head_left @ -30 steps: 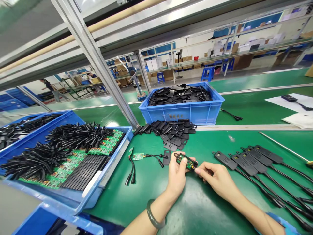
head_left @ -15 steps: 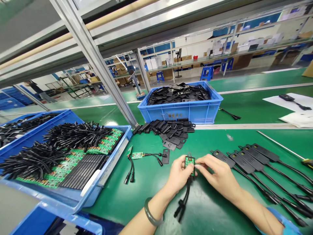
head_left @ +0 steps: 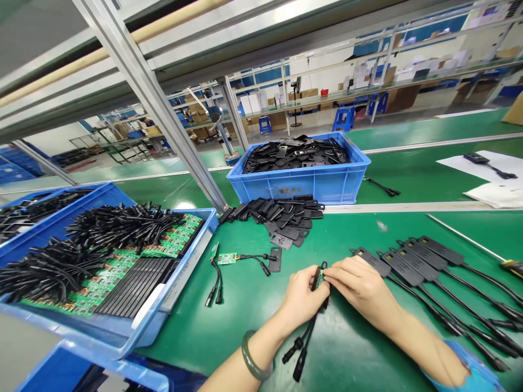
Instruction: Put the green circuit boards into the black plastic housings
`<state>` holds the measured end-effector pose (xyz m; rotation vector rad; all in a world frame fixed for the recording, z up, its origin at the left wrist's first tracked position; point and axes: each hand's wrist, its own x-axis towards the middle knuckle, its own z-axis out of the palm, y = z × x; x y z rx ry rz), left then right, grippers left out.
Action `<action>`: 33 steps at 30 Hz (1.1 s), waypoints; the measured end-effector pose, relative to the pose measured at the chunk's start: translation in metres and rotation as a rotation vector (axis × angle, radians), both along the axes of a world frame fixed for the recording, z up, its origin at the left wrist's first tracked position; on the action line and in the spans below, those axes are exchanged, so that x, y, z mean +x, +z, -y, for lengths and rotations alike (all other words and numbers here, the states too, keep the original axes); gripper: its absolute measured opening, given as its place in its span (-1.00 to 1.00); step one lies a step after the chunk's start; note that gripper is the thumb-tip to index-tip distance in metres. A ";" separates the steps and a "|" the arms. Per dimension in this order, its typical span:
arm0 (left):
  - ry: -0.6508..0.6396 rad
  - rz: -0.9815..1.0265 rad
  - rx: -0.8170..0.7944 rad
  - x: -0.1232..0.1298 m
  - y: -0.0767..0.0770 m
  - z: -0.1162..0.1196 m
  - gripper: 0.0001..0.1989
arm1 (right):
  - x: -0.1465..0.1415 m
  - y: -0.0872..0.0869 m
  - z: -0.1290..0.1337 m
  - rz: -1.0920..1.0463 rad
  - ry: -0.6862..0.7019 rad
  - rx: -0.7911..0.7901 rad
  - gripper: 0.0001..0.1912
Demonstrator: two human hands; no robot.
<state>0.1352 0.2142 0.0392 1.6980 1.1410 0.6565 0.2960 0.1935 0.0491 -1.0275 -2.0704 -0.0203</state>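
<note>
My left hand (head_left: 303, 294), with a green bangle on its wrist, grips a small green circuit board (head_left: 320, 279) set in a black plastic case. The case is now tilted edge-on, and its loop end points away from me. Two black cables (head_left: 305, 340) with plugs hang from its near end over the mat. My right hand (head_left: 359, 282) pinches the right edge of the board and case; its fingertips partly hide that edge. Left of my hands lie a loose board (head_left: 227, 258) with cables and a flat black cover (head_left: 275, 259).
A pile of black covers (head_left: 286, 231) lies before a blue bin (head_left: 294, 188) filled with more. Left stands a blue tray (head_left: 186, 283) of boards and cables. Several cased units (head_left: 402, 267) and a screwdriver (head_left: 466, 238) lie right. A metal post (head_left: 163, 114) rises behind the tray.
The circuit board and case have turned from facing up to nearly edge-on. My right hand has closed in, its fingers now pinching the edge. The hanging cables have swung and spread apart.
</note>
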 end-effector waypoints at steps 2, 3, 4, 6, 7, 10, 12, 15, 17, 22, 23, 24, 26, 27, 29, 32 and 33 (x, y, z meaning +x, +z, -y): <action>0.000 -0.013 0.010 0.000 0.000 0.000 -0.86 | 0.001 -0.002 -0.001 -0.015 0.007 -0.022 -0.84; -0.001 -0.018 0.015 0.000 0.001 0.000 -0.86 | 0.002 -0.002 -0.002 -0.019 0.009 -0.032 -0.84; -0.003 -0.021 0.020 0.000 0.002 0.000 -0.86 | 0.003 -0.003 -0.003 -0.015 0.012 -0.043 -0.84; -0.005 -0.028 0.026 0.000 0.004 0.001 -0.87 | 0.005 -0.002 -0.004 0.023 0.015 -0.066 -0.83; -0.008 -0.033 0.028 0.000 0.005 0.000 -0.88 | 0.006 -0.002 -0.005 0.060 0.015 -0.071 -0.82; -0.006 -0.046 0.034 0.000 0.006 -0.001 -0.89 | 0.003 -0.001 -0.004 0.211 -0.005 -0.044 -0.74; -0.005 -0.020 0.013 -0.001 0.004 -0.002 -0.89 | -0.001 0.000 -0.004 0.290 -0.032 -0.040 -0.70; 0.001 0.094 -0.142 -0.001 0.000 -0.005 -0.85 | 0.003 0.004 -0.012 0.308 -0.074 -0.209 -0.74; 0.025 0.191 -0.287 0.000 -0.001 -0.007 -0.77 | 0.019 0.008 -0.027 0.294 -0.224 -0.389 -0.79; 0.060 0.413 -0.433 0.003 0.001 -0.008 -0.53 | 0.096 0.018 -0.078 0.315 -0.711 -0.541 -0.81; 0.058 0.445 -0.442 0.004 0.001 -0.008 -0.50 | 0.107 0.020 -0.085 0.318 -0.747 -0.554 -0.78; 0.053 0.473 -0.449 0.004 0.002 -0.007 -0.47 | 0.114 0.022 -0.091 0.318 -0.771 -0.559 -0.75; 0.044 0.525 -0.452 0.004 0.003 -0.006 -0.44 | 0.113 0.024 -0.100 0.314 -0.771 -0.554 -0.73; 0.037 0.550 -0.451 0.004 0.004 -0.006 -0.43 | 0.104 0.024 -0.104 0.311 -0.741 -0.547 -0.75; 0.017 0.595 -0.452 0.004 0.006 -0.005 -0.44 | 0.074 0.022 -0.112 0.300 -0.605 -0.537 -0.83; -0.016 0.642 -0.455 0.003 0.009 -0.004 -0.48 | 0.014 0.011 -0.124 0.248 -0.301 -0.530 -0.94; -0.019 0.650 -0.455 0.002 0.009 -0.004 -0.48 | -0.005 0.007 -0.128 0.222 -0.236 -0.523 -0.94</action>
